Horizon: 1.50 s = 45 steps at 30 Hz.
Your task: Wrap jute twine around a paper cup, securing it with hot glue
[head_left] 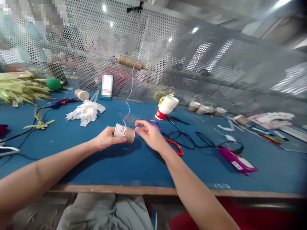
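My left hand [107, 138] is closed round a white paper cup [119, 130] with a red print, tilted on its side above the table. Brown twine [130, 135] is wound round the end of the cup toward my right hand. From the cup a loose strand [127, 101] runs up to a twine spool [129, 62] on a rod at the mesh screen. My right hand [150, 134] is just beside the wound end, its fingers loosely bent and apart, with nothing visible in them. Whether its fingertips touch the cup is unclear.
A stack of paper cups [169, 103] leans behind my right hand, near red-handled scissors [177, 147]. Rightward lie a purple power strip [237, 159] and several twine-wrapped cups [203, 109]. Leftward are crumpled white plastic [85, 111], a glue gun [62, 102] and dried husks [20, 86].
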{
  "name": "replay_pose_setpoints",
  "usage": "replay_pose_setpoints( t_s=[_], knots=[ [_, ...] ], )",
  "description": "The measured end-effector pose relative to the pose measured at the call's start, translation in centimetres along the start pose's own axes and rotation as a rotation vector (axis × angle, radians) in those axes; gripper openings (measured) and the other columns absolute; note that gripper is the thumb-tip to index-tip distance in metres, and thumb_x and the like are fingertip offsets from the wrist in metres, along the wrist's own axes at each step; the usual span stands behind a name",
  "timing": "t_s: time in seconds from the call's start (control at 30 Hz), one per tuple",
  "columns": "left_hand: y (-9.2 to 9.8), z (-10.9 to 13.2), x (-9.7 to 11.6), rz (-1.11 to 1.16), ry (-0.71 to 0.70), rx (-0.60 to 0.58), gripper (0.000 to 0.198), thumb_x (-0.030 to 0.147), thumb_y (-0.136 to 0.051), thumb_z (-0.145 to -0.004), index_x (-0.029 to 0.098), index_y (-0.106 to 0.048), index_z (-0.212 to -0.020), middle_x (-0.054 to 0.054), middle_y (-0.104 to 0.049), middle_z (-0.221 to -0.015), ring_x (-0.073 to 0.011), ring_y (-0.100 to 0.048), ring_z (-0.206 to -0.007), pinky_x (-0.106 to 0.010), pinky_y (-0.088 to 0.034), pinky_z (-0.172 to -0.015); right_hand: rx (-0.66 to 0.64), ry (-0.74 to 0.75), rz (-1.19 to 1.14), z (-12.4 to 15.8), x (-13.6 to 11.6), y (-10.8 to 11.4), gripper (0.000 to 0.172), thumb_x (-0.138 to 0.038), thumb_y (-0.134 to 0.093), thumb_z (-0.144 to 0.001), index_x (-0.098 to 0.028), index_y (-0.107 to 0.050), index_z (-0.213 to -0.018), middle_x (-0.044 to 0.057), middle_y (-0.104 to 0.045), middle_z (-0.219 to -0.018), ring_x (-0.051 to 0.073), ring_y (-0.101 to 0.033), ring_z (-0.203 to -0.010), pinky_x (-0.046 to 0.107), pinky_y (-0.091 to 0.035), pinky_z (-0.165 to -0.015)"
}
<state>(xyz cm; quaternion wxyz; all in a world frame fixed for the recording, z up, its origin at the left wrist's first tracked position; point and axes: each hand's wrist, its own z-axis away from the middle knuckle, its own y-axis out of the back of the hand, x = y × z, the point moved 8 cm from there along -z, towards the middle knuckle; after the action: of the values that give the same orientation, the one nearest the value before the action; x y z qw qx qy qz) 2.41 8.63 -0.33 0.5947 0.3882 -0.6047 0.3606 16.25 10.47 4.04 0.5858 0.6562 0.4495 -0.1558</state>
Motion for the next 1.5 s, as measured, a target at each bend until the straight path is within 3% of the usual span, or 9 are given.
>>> replay_pose_setpoints(
  t_s=[0.1,0.17,0.3,0.47,0.67,0.9,1.03,1.37,1.5],
  knots=[
    [-0.1,0.1,0.1,-0.087,-0.037,-0.026,0.042,0.038,-0.065,-0.062,0.005,-0.062,-0.088,-0.009,-0.067,-0.085,-0.0212,-0.060,-0.077,-0.030,-0.045,-0.073,0.206,-0.172,0.299,-1.4,2.2,5.1,0.034,-0.040,-0.040,-0.082,-0.014,-0.055,-0.098,0.010,-0.064,-0.093,0.017,-0.060,-0.082,0.028,-0.045,-0.076],
    [-0.2,0.2,0.2,-0.130,-0.073,-0.047,0.042,0.040,-0.061,-0.066,0.006,-0.062,-0.090,-0.009,-0.067,-0.087,-0.0216,-0.060,-0.079,-0.030,-0.045,-0.074,0.162,-0.388,0.614,-2.2,4.9,7.1,0.028,-0.034,-0.046,-0.079,-0.013,-0.059,-0.092,0.012,-0.063,-0.095,0.020,-0.059,-0.089,0.029,-0.042,-0.079],
    [-0.1,0.1,0.1,-0.167,-0.112,-0.059,0.044,0.044,-0.054,-0.072,0.006,-0.061,-0.093,-0.010,-0.066,-0.092,-0.0236,-0.058,-0.085,-0.032,-0.044,-0.079,0.038,-0.546,0.636,-3.2,9.2,7.2,0.008,-0.020,-0.061,-0.063,-0.012,-0.060,-0.062,0.016,-0.065,-0.076,0.027,-0.061,-0.079,0.031,-0.043,-0.068],
    [0.5,-0.4,-0.5,-0.201,-0.079,-0.028,0.053,0.049,-0.046,-0.075,0.005,-0.059,-0.099,-0.011,-0.064,-0.100,-0.0265,-0.056,-0.093,-0.035,-0.041,-0.086,0.079,-0.571,0.494,-3.2,11.1,6.0,0.004,-0.012,-0.061,-0.059,-0.012,-0.057,-0.060,0.014,-0.064,-0.068,0.025,-0.061,-0.071,0.030,-0.044,-0.061],
    [0.9,-0.8,-1.1,-0.360,-0.071,-0.058,0.053,0.051,-0.041,-0.076,0.006,-0.060,-0.099,-0.007,-0.065,-0.096,-0.0255,-0.055,-0.092,-0.033,-0.040,-0.087,0.193,-0.450,0.134,-2.3,8.0,7.1,0.013,-0.012,-0.055,-0.067,-0.013,-0.053,-0.080,0.005,-0.062,-0.069,0.010,-0.056,-0.054,0.022,-0.046,-0.053],
    [1.1,-0.7,-0.1,-0.435,-0.118,-0.007,0.054,0.051,-0.034,-0.080,0.006,-0.055,-0.102,-0.010,-0.062,-0.099,-0.0235,-0.054,-0.089,-0.032,-0.041,-0.082,0.105,-0.343,-0.441,-0.9,2.5,4.5,0.016,-0.025,-0.063,-0.063,-0.012,-0.055,-0.066,0.003,-0.058,-0.057,0.008,-0.050,-0.045,0.019,-0.039,-0.038],
    [1.0,-0.6,0.4,-0.431,-0.139,0.010,0.051,0.049,-0.035,-0.080,0.006,-0.054,-0.102,-0.010,-0.061,-0.098,-0.0220,-0.054,-0.088,-0.032,-0.042,-0.081,0.057,-0.267,-0.497,-0.2,1.3,2.8,0.023,-0.026,-0.064,-0.062,-0.013,-0.056,-0.079,0.006,-0.063,-0.077,0.007,-0.052,-0.047,0.019,-0.037,-0.038],
    [0.0,-0.2,0.6,-0.283,-0.156,-0.062,0.045,0.045,-0.045,-0.076,0.005,-0.060,-0.089,-0.008,-0.063,-0.084,-0.0201,-0.055,-0.078,-0.031,-0.042,-0.076,0.106,-0.236,-0.623,0.4,1.8,1.5,0.023,-0.030,-0.066,-0.061,-0.014,-0.056,-0.074,0.003,-0.061,-0.072,0.011,-0.058,-0.061,0.022,-0.045,-0.050],
    [0.3,-0.2,0.9,-0.285,-0.176,-0.014,0.046,0.048,-0.044,-0.076,0.006,-0.061,-0.088,-0.007,-0.063,-0.082,-0.0190,-0.055,-0.076,-0.031,-0.042,-0.074,0.077,-0.186,-0.507,0.8,0.9,2.0,0.024,-0.032,-0.065,-0.062,-0.014,-0.056,-0.075,0.003,-0.060,-0.071,0.010,-0.055,-0.054,0.021,-0.042,-0.043]
  ],
)
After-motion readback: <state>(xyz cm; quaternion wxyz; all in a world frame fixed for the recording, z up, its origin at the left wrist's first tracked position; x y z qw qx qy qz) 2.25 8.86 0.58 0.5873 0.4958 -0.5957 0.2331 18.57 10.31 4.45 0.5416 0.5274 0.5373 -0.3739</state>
